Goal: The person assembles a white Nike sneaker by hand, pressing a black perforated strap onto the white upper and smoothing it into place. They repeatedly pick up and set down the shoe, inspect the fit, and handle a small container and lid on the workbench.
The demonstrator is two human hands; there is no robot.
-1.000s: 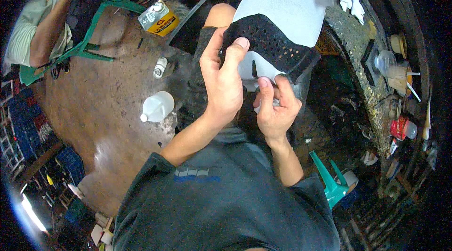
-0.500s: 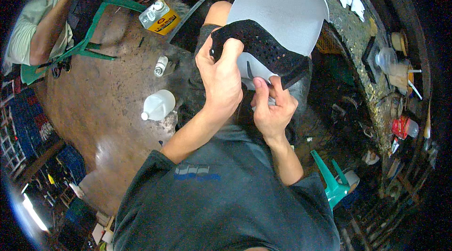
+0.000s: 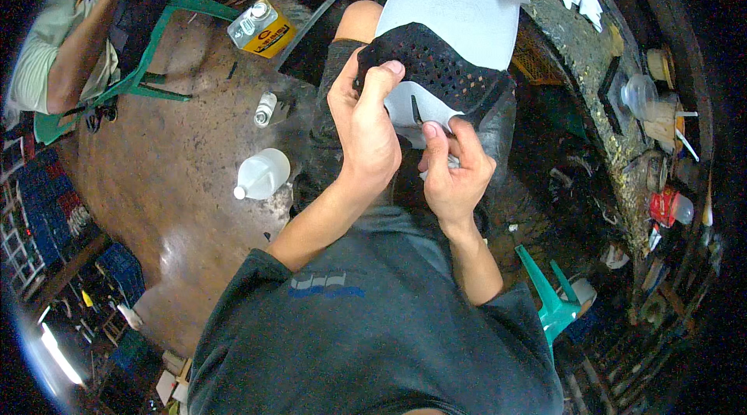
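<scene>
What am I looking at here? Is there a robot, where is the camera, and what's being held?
No robot: these are a person's own bare hands. The pictures come from a camera worn on the head, looking down; its wide lens bends straight edges. The left hand grips a light grey and black piece with small holes in its black part, and the right hand pinches its lower edge. On the brown floor to the left are a large bottle, a small bottle and a yellow-labelled can. White cloths lie at upper right. The arm at upper left belongs to somebody else.
</scene>
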